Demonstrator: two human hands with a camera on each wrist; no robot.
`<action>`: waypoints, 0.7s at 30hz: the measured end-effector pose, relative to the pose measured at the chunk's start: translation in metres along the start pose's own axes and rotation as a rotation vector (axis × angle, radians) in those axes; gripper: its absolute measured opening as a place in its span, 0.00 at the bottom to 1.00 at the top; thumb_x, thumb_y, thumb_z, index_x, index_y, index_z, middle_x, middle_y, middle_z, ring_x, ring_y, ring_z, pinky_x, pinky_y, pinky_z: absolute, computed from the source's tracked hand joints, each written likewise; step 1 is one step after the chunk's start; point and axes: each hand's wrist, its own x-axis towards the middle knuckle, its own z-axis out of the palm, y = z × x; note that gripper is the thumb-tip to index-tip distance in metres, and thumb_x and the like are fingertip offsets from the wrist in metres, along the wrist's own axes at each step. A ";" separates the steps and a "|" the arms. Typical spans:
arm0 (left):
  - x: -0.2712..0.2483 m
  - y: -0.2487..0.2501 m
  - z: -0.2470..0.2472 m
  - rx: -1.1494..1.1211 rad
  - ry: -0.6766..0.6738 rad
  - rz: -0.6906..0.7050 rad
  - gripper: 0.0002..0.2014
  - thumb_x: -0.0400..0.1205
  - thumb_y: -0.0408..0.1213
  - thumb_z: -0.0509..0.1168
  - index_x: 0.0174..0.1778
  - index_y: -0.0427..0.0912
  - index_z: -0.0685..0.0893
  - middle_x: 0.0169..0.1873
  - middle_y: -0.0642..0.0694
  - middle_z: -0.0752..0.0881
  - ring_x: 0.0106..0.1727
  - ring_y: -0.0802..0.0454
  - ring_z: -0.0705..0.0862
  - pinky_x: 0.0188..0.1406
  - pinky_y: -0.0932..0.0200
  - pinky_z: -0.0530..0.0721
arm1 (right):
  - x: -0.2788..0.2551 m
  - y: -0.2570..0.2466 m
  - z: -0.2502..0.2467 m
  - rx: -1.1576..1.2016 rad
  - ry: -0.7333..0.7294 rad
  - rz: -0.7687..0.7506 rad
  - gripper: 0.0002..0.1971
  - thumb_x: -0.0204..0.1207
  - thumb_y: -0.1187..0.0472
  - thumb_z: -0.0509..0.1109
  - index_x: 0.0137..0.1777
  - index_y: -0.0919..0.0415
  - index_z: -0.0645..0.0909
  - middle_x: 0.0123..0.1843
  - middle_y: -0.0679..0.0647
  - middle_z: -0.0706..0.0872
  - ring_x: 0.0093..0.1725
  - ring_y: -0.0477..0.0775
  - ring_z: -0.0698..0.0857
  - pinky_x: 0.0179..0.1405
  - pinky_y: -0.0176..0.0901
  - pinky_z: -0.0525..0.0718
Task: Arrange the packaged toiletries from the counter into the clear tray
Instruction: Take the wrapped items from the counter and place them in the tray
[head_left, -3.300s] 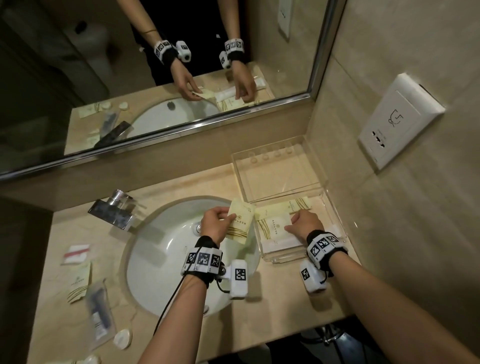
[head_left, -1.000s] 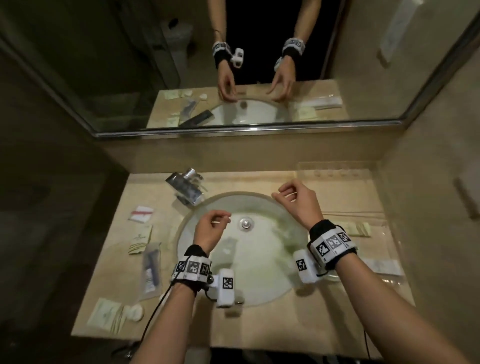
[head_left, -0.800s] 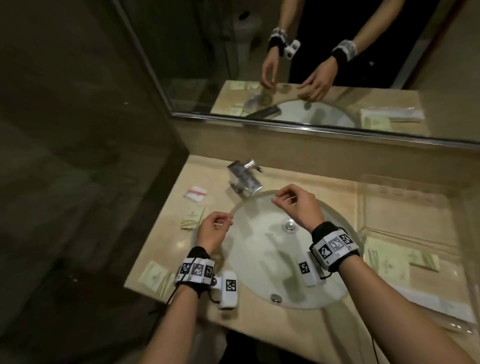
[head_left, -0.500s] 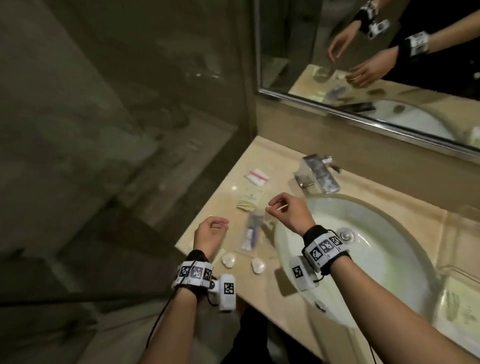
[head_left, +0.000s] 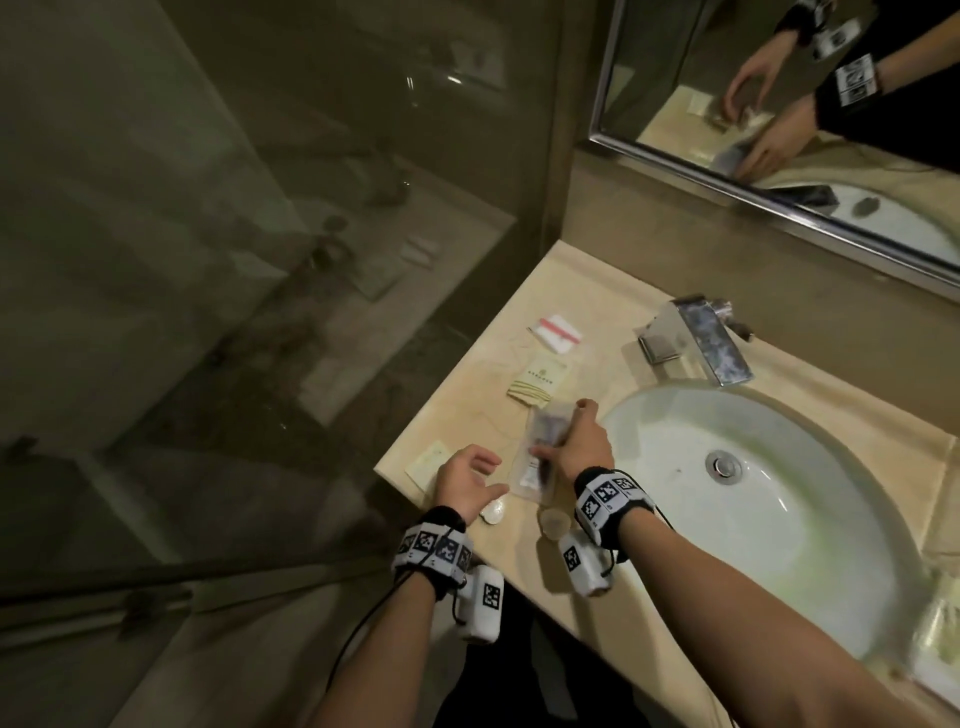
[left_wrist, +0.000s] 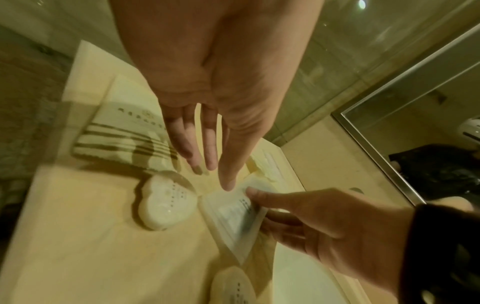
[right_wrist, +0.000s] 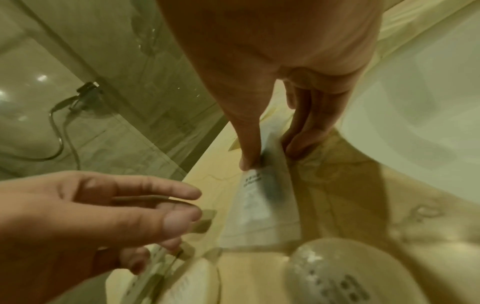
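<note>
- The right hand is seen pinching a clear flat packet on the counter, thumb on one long edge and fingers on the other.
- The packet lies directly under that hand, beside the basin; a dark item and a printed white label show through its film.
- The left hand hovers just beside the packet with fingers loosely spread and nothing held; its fingertips come close to the packet's near corner, though contact cannot be confirmed.
- A round white soap rests below the left palm, and a second round soap sits beneath the right wrist.
- A cream striped sachet lies beyond the left fingers; another sachet and a red-striped white packet lie farther ahead of the right hand.
- The clear tray is only glimpsed at the head view's far right edge, well apart from both hands.
- The packet is judged light, thin and floppy, with slick film likely to slip; a pinch across both long edges near the middle would limit sagging.
- Hard squeezing is best avoided, since the film would probably crumple.
</note>
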 end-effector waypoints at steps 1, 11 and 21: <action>0.002 0.002 0.003 0.003 -0.008 0.002 0.18 0.66 0.31 0.80 0.47 0.46 0.82 0.43 0.50 0.85 0.38 0.53 0.79 0.45 0.58 0.84 | 0.000 -0.001 0.001 0.014 0.007 0.019 0.45 0.63 0.58 0.85 0.75 0.61 0.61 0.61 0.62 0.85 0.58 0.65 0.86 0.56 0.53 0.83; 0.022 0.019 0.009 -0.015 0.025 0.038 0.14 0.69 0.27 0.77 0.46 0.43 0.82 0.43 0.46 0.85 0.41 0.51 0.82 0.49 0.56 0.85 | 0.018 0.014 -0.038 0.230 -0.016 0.183 0.17 0.68 0.56 0.82 0.50 0.65 0.81 0.46 0.57 0.87 0.53 0.61 0.87 0.61 0.56 0.86; 0.036 -0.006 -0.018 0.164 0.244 -0.023 0.16 0.65 0.31 0.79 0.38 0.54 0.81 0.45 0.48 0.87 0.52 0.47 0.85 0.58 0.50 0.85 | 0.011 0.026 -0.069 0.420 0.004 0.150 0.26 0.73 0.58 0.78 0.67 0.70 0.77 0.46 0.55 0.82 0.47 0.54 0.80 0.56 0.51 0.84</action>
